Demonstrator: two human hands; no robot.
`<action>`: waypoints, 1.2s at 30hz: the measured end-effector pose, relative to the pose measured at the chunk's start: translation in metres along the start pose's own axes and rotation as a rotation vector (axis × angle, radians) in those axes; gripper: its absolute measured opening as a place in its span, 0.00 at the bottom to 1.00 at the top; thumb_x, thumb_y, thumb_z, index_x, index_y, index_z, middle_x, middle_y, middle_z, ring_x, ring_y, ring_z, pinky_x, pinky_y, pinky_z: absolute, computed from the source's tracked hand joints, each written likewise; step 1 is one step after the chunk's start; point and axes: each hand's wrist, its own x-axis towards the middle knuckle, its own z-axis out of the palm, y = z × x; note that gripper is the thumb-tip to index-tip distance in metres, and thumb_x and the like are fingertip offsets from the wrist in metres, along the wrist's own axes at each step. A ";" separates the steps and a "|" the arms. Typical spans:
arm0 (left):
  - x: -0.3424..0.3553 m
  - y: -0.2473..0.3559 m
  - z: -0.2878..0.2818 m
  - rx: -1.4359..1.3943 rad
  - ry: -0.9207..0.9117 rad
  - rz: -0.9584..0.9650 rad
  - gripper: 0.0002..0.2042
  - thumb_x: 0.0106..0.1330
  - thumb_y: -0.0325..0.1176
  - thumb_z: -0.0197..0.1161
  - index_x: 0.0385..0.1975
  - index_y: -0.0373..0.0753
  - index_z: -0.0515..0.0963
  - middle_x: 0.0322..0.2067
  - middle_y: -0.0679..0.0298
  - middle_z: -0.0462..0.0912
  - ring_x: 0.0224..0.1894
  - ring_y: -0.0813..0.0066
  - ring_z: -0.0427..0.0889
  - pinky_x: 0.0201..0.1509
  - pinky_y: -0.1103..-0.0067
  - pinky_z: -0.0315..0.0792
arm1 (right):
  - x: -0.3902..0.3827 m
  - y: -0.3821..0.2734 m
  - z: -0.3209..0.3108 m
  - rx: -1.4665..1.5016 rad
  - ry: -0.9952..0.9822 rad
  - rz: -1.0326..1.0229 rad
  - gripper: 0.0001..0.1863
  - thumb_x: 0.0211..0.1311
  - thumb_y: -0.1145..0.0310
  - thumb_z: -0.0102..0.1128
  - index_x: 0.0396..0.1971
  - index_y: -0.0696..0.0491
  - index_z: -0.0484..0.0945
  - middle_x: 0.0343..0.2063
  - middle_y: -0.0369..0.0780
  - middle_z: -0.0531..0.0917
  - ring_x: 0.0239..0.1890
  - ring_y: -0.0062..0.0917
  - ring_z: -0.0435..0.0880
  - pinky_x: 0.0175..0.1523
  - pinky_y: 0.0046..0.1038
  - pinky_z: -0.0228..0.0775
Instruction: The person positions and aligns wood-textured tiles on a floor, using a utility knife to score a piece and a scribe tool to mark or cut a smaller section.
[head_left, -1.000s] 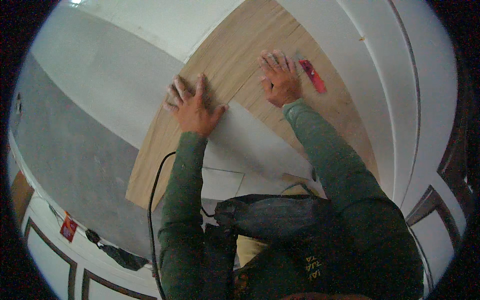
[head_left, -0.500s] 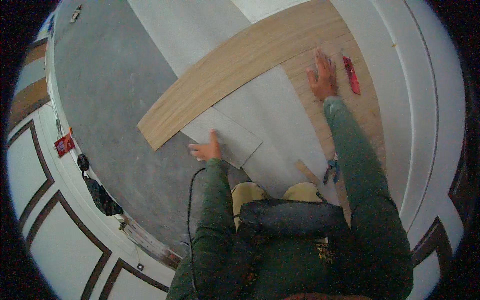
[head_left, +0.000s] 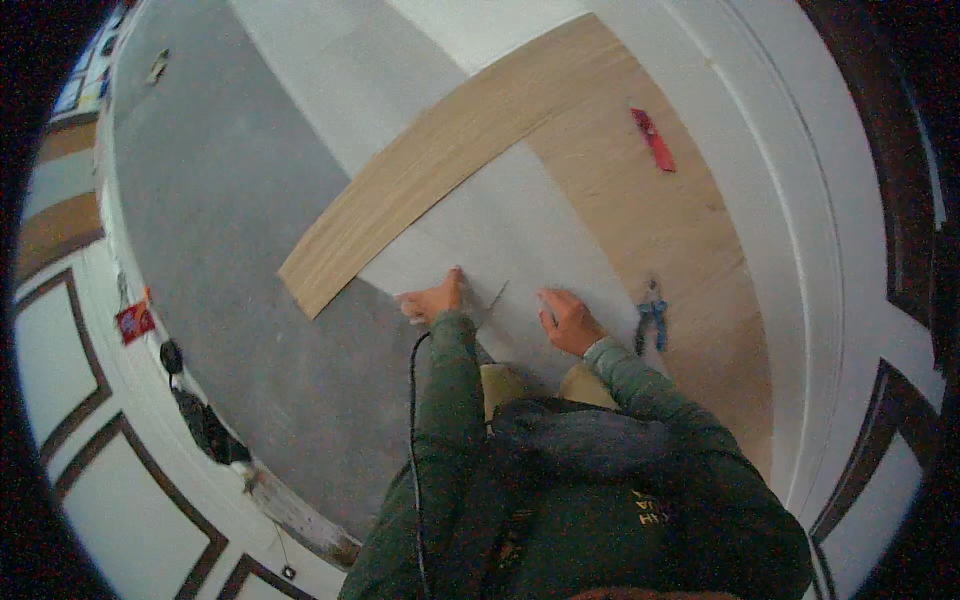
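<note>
My left hand (head_left: 436,300) rests at the left edge of a light grey sheet-like piece (head_left: 478,280), thumb and fingers spread apart. A short dark line shows on the pale surface to the right of that hand. My right hand (head_left: 572,322) is low over the pale underlay (head_left: 545,240), fingers bent and apart, with nothing visible in them. Whether its fingertips touch the surface I cannot tell. Beyond both hands a long wood-look plank (head_left: 430,175) lies slantwise, its near left end resting on the grey floor.
A red utility knife (head_left: 653,140) and blue-handled pliers (head_left: 652,318) lie on the laid wood-look flooring (head_left: 690,230) at right. Bare grey floor (head_left: 240,220) stretches left. A black cord (head_left: 413,450) runs along my left arm. White wall trim (head_left: 790,260) borders the right side.
My right hand has come from the wood flooring beside the knife, back and left to the pale underlay. The left hand stays at the light grey piece. The view has shifted slightly.
</note>
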 end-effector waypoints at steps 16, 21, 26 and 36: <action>0.079 -0.050 -0.035 -0.236 -0.106 0.000 0.45 0.47 0.44 0.73 0.59 0.20 0.58 0.51 0.38 0.74 0.53 0.42 0.75 0.59 0.63 0.69 | 0.093 -0.084 0.088 -0.344 0.078 0.269 0.27 0.49 0.63 0.66 0.50 0.54 0.69 0.48 0.46 0.69 0.54 0.45 0.67 0.54 0.47 0.63; 0.022 -0.033 -0.046 -0.382 -0.430 -0.096 0.39 0.52 0.45 0.71 0.54 0.19 0.64 0.47 0.40 0.78 0.45 0.54 0.81 0.49 0.69 0.74 | 0.105 -0.039 0.065 -0.134 0.135 0.235 0.10 0.55 0.65 0.62 0.32 0.55 0.76 0.33 0.47 0.78 0.40 0.44 0.76 0.44 0.40 0.69; 0.094 -0.116 -0.055 -0.095 -0.457 0.331 0.31 0.56 0.44 0.68 0.48 0.20 0.70 0.43 0.46 0.80 0.37 0.56 0.82 0.40 0.67 0.74 | 0.098 -0.064 0.063 0.131 -0.001 0.268 0.10 0.59 0.64 0.58 0.30 0.56 0.76 0.29 0.49 0.80 0.36 0.47 0.79 0.42 0.43 0.69; -0.005 -0.089 -0.029 -0.893 -0.610 0.176 0.17 0.67 0.32 0.56 0.54 0.34 0.66 0.45 0.58 0.77 0.44 0.66 0.77 0.48 0.71 0.73 | 0.042 -0.016 0.022 0.266 0.067 0.249 0.10 0.60 0.63 0.57 0.31 0.55 0.75 0.31 0.50 0.81 0.35 0.47 0.81 0.40 0.41 0.72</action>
